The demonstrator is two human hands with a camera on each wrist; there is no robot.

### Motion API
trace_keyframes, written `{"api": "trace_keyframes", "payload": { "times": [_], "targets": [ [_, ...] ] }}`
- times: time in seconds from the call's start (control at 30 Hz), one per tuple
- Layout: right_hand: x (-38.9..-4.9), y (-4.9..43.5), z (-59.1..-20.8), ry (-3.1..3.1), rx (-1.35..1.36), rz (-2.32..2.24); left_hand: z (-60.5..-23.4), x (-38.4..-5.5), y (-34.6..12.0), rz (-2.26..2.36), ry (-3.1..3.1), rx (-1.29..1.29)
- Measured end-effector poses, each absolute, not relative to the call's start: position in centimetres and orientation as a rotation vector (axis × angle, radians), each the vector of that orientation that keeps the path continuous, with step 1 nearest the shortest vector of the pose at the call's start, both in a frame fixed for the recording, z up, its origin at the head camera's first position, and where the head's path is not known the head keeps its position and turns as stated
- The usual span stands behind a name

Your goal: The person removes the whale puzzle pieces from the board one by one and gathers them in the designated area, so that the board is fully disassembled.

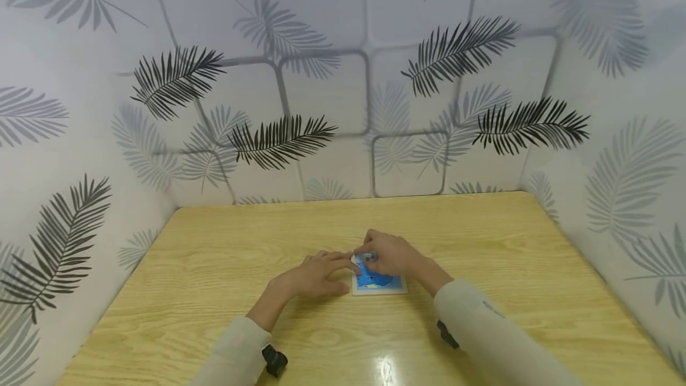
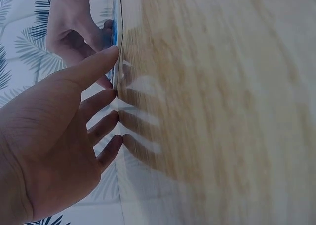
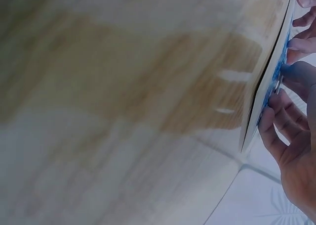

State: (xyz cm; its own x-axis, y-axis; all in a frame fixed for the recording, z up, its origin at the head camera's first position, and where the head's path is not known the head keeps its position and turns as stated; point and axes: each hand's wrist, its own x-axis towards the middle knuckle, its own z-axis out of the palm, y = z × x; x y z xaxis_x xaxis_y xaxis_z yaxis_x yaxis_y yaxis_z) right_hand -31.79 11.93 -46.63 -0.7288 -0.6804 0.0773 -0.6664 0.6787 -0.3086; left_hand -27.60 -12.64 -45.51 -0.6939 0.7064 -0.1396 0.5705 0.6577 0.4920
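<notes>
On the wooden table lies a small flat picture board with a pale border and a blue picture. From the left, my left hand reaches to its edge, fingers mostly extended, fingertips touching the board's upper left and the table beside it. Over the board's upper part, my right hand has its thumb and fingers bent and pinches a small blue piece; its exact shape is mostly covered. In the right wrist view the thin board appears edge-on, with the curled right fingers at its blue face.
The light wooden table extends around both hands. Leaf-patterned walls stand behind it and at both sides. A dark band with a small device is on the left sleeve, and another dark device sits under the right sleeve.
</notes>
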Motion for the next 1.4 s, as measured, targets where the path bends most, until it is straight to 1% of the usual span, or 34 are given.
{"api": "trace_keyframes", "payload": {
  "times": [0.1,0.3,0.63,0.8,1.13,1.4],
  "targets": [
    [-31.8,12.1,-46.6,2.861,-1.104,-0.497,-45.5,-27.6,-12.5,0.603,2.553,1.023],
    [-32.2,14.0,-46.2,2.886,-0.881,-0.709,-46.2,-28.1,-12.2,0.592,2.609,0.987],
    [-32.1,17.9,-46.1,2.889,-0.865,-0.843,-47.7,-28.7,-12.6,0.599,2.694,0.888],
    [-31.7,20.1,-46.0,2.902,-0.855,-0.870,-47.3,-28.6,-12.2,0.571,2.691,0.829],
    [-31.4,23.7,-46.2,2.899,-0.812,-0.875,-46.7,-28.1,-11.6,0.528,2.725,0.811],
    [-31.4,25.1,-46.6,2.860,-0.890,-0.822,-46.5,-28.0,-11.2,0.519,2.726,0.816]
  ]
}}
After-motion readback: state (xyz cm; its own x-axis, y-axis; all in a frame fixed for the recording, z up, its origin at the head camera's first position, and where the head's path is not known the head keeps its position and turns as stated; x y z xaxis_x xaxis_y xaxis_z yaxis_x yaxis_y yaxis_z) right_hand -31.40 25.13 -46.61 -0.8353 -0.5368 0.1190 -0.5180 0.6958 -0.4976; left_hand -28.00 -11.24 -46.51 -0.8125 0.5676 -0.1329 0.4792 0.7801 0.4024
